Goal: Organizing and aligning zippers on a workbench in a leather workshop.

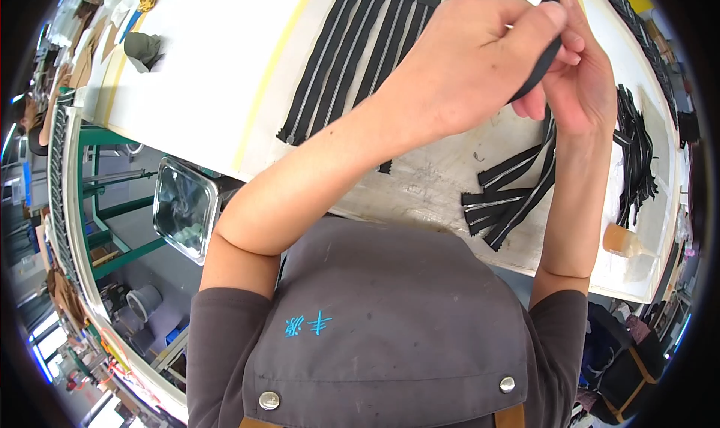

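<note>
A black zipper strip point(541, 70) is pinched between the thumb and fingers of my left hand point(472, 62). Close against it, my right hand point(588, 85) has its fingers around the strip's upper part; the strip's far end leaves the top of the view. Below my left forearm, several black zippers point(326, 68) with silvery teeth lie side by side on the worktable point(208, 45), partly hidden by that arm. Near my right forearm, more zippers point(506, 203) lie crossed in a loose heap. A thick bundle of black zippers point(635, 152) rests beyond that forearm.
A small bottle of amber liquid point(621, 241) lies near the table's right corner. At left stand a clear container point(185, 211) beside the table edge and a dark grey-green object point(143, 51) on top. Another person point(36, 127) is at the far left.
</note>
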The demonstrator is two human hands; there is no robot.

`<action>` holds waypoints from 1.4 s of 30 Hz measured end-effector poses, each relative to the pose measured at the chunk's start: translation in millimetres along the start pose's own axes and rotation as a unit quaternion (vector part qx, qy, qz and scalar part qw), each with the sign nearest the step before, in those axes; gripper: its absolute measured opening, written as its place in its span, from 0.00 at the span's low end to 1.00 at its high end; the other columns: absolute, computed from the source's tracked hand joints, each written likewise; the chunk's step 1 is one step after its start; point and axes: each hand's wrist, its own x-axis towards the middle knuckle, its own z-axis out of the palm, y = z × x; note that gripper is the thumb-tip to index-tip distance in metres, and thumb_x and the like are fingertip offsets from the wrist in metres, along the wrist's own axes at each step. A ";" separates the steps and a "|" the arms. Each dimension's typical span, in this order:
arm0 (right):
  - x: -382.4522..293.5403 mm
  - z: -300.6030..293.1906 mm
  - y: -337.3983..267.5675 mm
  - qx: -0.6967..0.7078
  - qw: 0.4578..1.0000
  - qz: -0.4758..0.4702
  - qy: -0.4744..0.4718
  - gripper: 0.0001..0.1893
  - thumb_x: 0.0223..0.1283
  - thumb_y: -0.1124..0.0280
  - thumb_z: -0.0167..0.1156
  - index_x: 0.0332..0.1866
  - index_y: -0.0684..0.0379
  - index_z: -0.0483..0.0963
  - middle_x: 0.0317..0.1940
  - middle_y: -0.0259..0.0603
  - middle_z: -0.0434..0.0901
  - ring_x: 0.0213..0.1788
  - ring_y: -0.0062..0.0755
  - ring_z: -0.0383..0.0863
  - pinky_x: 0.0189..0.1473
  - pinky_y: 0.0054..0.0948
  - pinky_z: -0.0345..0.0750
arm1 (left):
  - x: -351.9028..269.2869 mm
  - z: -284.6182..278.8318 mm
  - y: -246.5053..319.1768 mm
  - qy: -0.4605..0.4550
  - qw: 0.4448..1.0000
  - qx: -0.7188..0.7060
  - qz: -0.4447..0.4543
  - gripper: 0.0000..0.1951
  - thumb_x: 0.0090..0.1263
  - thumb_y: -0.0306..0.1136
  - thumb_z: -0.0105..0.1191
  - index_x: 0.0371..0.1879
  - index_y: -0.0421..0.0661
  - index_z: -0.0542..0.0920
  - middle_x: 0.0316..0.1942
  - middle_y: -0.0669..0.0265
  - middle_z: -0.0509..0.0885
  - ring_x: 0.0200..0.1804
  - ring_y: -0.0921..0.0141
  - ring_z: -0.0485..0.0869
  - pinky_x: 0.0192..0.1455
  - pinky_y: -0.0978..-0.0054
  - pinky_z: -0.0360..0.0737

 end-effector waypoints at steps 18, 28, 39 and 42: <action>57.6 -116.0 -62.4 0.099 0.992 -0.010 0.077 0.11 0.66 0.82 0.47 0.49 0.77 0.69 0.38 0.55 0.78 0.29 0.26 0.78 0.26 0.12 0.77 | -46.1 8.0 -43.2 0.038 0.961 0.273 -0.028 0.10 0.65 0.30 0.54 0.24 0.37 0.79 0.15 0.65 0.79 0.16 0.80 0.72 0.16 0.81 0.68; 52.5 -38.5 8.5 0.002 0.988 -0.034 0.150 0.11 0.63 0.76 0.57 0.50 0.67 0.73 0.29 0.34 0.79 0.22 0.12 0.76 0.23 0.06 0.74 | -56.6 -13.8 -46.1 0.030 0.979 0.149 -0.134 0.11 0.68 0.29 0.52 0.25 0.35 0.79 0.22 0.66 0.82 0.21 0.82 0.73 0.25 0.83 0.70; 114.6 -123.7 -21.5 -0.027 0.977 -0.122 0.175 0.08 0.61 0.79 0.58 0.43 0.70 0.73 0.28 0.40 0.80 0.28 0.20 0.82 0.24 0.06 0.79 | -68.7 -17.7 -43.0 0.047 0.973 0.071 -0.213 0.13 0.70 0.32 0.52 0.23 0.38 0.79 0.17 0.70 0.78 0.21 0.82 0.74 0.25 0.84 0.70; 118.3 -153.1 -14.6 -0.030 0.985 -0.043 0.165 0.05 0.61 0.78 0.58 0.39 0.70 0.74 0.26 0.40 0.80 0.24 0.18 0.80 0.24 0.06 0.79 | -79.0 -14.7 -49.0 0.047 0.976 0.055 -0.204 0.13 0.71 0.31 0.50 0.26 0.36 0.80 0.21 0.66 0.81 0.23 0.80 0.77 0.29 0.83 0.73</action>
